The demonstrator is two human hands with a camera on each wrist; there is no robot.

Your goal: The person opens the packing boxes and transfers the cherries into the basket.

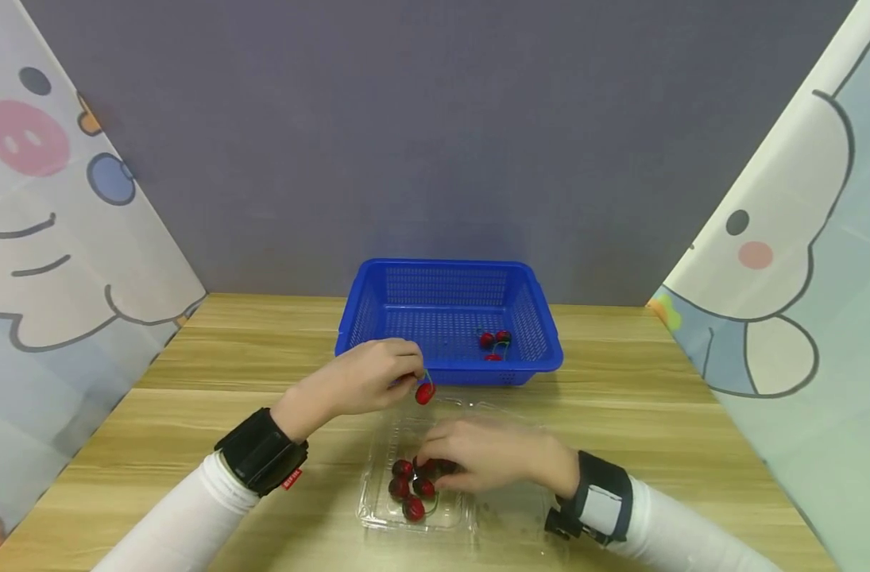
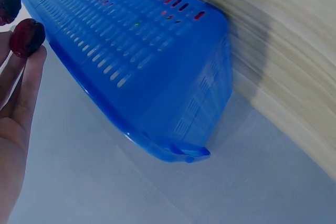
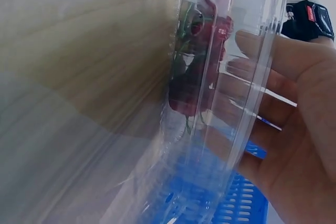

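My left hand (image 1: 370,375) pinches a red cherry (image 1: 425,392) at the front edge of the blue basket (image 1: 449,373). In the left wrist view, two dark red cherries show at that hand's fingertips, one of them a cherry (image 2: 27,38) right against a finger. My right hand (image 1: 481,453) reaches down into a clear plastic clamshell box (image 1: 449,520), its fingers among several dark red cherries (image 1: 414,508) with green stems. In the right wrist view, the thumb and fingers are apart beside the cherries (image 3: 189,87), seen through the box's clear wall.
Inside the basket, several cherries (image 1: 487,340) lie at the right. The box's open lid (image 1: 513,516) lies flat to its right, under the right forearm. A grey panel (image 1: 435,135) rises behind the wooden table (image 1: 263,334), and printed cloths stand on both sides.
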